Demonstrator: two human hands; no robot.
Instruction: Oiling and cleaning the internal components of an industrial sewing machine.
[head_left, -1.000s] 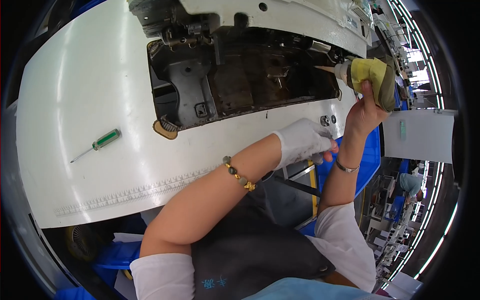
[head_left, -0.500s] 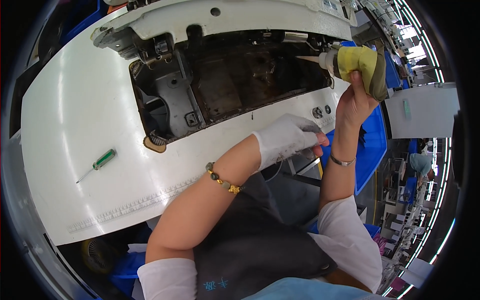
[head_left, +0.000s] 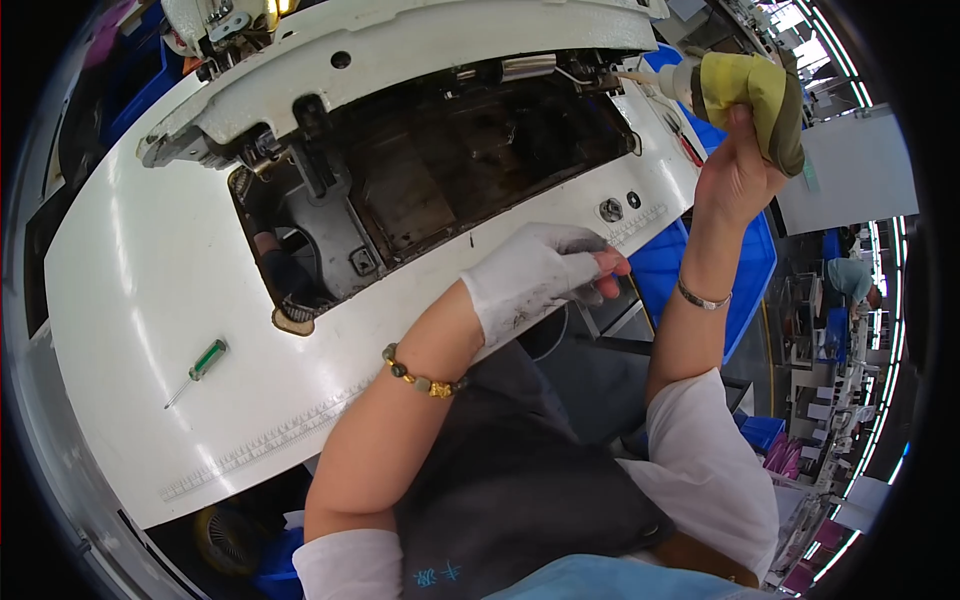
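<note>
My right hand [head_left: 742, 180] is closed round a squeeze bottle [head_left: 680, 84] wrapped in a yellow cloth [head_left: 735, 85]. Its thin nozzle points left, at the right end of the underside of a tilted-back sewing machine [head_left: 400, 50]. Whether the tip touches the machine I cannot tell. In a smudged white glove with bare fingertips, my left hand [head_left: 540, 280] hovers by the table's front edge. Its fingers are curled together, and anything inside them is hidden. Close to it, a round metal part [head_left: 611, 209] and a smaller dark ring [head_left: 633, 199] lie on the white table [head_left: 130, 300].
Below the machine gapes a dark, oily cutout [head_left: 430, 190]. A green-handled screwdriver [head_left: 207, 360] lies at the left of the table. Toward the right edge is a red-handled tool [head_left: 690, 148]. A blue bin [head_left: 750, 270] stands beyond that edge, and another person [head_left: 850, 278] is far right.
My right hand has moved right and slightly up with the bottle, whose nozzle now meets the machine's right end in view. The whole view has shifted a little; the left hand stays curled.
</note>
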